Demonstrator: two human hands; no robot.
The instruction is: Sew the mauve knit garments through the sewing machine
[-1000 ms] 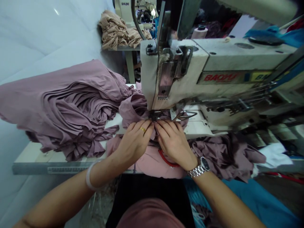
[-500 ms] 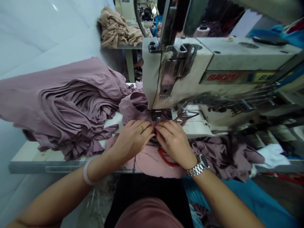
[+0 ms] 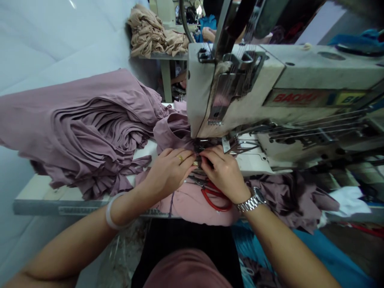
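Observation:
A mauve fabric piece (image 3: pixel 173 130) lies under the needle area of the sewing machine (image 3: pixel 237 86). My left hand (image 3: pixel 174 168), with a ring on one finger, presses its closed fingertips on the fabric just in front of the presser foot (image 3: pixel 204 143). On the other side of that spot, my right hand (image 3: pixel 223 170) pinches the cloth, its fingertips close to the left ones. Most of the pinched edge is hidden under the fingers. Red-handled scissors (image 3: pixel 214 198) lie below my right hand on a pink cloth (image 3: pixel 192 208) at the table's front edge.
A thick stack of mauve pieces (image 3: pixel 90 116) covers the left of the table (image 3: pixel 39 196). More mauve fabric (image 3: pixel 288 196) bunches at the right beside a white cloth (image 3: pixel 349 200). Beige cloth (image 3: pixel 147 34) is piled on a table behind, near another person's hand (image 3: pixel 208 34).
The view has shifted slightly, moving the machine rightward in the picture. My hands stay at the presser foot, and more of the scissors shows below my right hand.

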